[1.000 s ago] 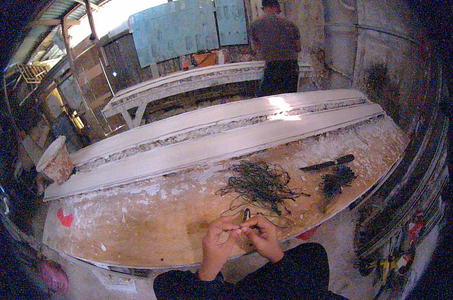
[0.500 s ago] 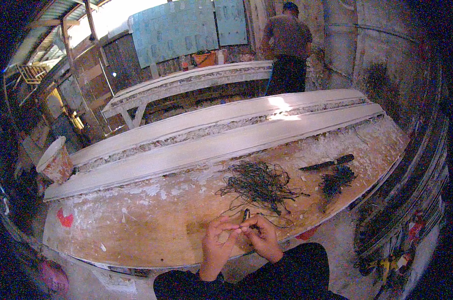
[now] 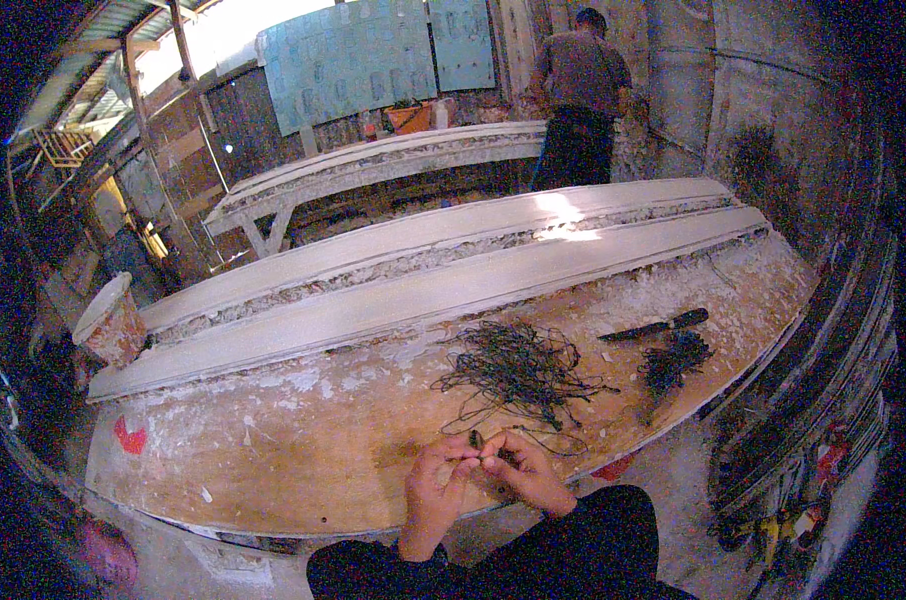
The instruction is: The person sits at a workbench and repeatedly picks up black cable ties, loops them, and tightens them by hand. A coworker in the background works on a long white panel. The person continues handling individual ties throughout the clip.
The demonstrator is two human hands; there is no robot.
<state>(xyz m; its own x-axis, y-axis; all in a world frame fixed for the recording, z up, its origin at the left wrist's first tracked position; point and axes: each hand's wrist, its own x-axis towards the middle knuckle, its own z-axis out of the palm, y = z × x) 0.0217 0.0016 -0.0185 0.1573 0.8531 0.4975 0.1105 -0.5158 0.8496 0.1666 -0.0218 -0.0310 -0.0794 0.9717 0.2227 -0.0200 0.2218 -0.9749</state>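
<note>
While tangled string (image 3: 518, 368) sprawls just beyond, left hand (image 3: 436, 492) and right hand (image 3: 529, 478) pinch a dark thing (image 3: 476, 438) by the worktop's near edge (image 3: 273, 528).

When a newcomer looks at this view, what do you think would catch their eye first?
Probably the tangled heap of dark cord, lying on the white-spattered wooden workbench just beyond the person's hands. The left hand and right hand come together at the near edge, a small dark item between them. A dark-handled knife lies right of the heap.
</note>
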